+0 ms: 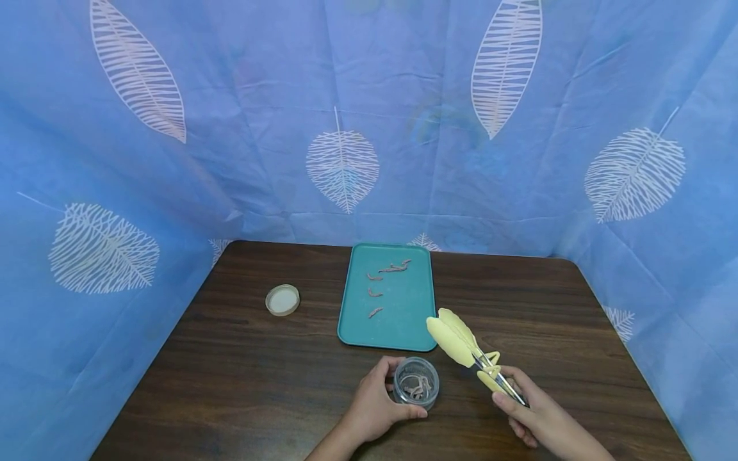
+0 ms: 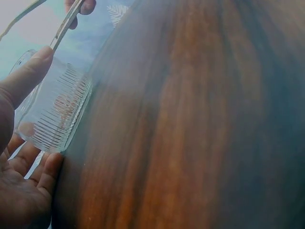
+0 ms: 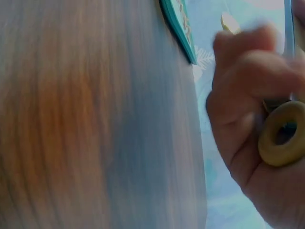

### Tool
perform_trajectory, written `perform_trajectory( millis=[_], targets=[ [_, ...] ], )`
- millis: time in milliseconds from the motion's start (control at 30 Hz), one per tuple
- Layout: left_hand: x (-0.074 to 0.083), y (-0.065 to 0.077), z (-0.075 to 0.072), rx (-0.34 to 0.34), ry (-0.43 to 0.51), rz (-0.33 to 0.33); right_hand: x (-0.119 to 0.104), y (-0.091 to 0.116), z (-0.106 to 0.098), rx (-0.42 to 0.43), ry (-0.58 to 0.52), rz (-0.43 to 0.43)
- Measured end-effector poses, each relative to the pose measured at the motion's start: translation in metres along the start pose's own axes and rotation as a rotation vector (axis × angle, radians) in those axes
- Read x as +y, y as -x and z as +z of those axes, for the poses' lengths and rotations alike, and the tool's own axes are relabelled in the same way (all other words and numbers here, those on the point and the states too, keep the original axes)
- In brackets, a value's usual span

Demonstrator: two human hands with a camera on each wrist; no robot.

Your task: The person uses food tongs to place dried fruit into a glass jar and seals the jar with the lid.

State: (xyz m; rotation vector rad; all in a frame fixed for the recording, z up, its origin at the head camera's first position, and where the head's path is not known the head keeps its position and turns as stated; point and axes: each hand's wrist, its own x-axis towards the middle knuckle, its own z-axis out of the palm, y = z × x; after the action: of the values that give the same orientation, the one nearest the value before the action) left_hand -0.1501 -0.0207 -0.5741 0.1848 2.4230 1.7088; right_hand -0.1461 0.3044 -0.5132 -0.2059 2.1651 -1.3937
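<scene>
A clear ribbed jar (image 1: 423, 404) without its lid stands on the table, and several thin pinkish-brown strips lie inside it. My left hand (image 1: 375, 403) grips the jar from the left, thumb on the near side and fingers behind. In the left wrist view the jar (image 2: 40, 114) shows its ridged wall between thumb and fingers. My right hand (image 1: 533, 410) holds metal tongs with pale yellow tips (image 1: 452, 340), which point up and left near the tray's front right corner. In the right wrist view the fingers curl round the tongs, whose yellow ring end (image 3: 270, 143) sticks out.
A teal tray (image 1: 403, 330) lies beyond the jar, with several similar strips (image 1: 394, 269) on it. To its left a round lid (image 1: 282, 300) rests on the dark wooden table (image 1: 248, 378). Blue leaf-patterned cloth (image 1: 403, 173) hangs round the back and sides.
</scene>
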Motion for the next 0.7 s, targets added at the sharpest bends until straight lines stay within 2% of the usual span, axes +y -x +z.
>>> perform_trajectory(
  millis=[200,367,533,700],
  targets=[
    [-0.001,-0.001,0.001,-0.005,0.002,-0.007,-0.010,-0.008,0.010,0.179,0.012,0.072],
    [0.000,-0.001,0.002,-0.012,0.004,-0.021,-0.020,-0.017,0.015,0.292,0.080,0.117],
    [0.001,0.000,0.001,-0.012,0.003,-0.006,-0.029,-0.028,0.017,0.360,0.246,0.089],
    [0.000,0.000,0.001,-0.006,-0.006,0.013,-0.037,-0.037,0.020,0.374,0.363,0.032]
  ],
)
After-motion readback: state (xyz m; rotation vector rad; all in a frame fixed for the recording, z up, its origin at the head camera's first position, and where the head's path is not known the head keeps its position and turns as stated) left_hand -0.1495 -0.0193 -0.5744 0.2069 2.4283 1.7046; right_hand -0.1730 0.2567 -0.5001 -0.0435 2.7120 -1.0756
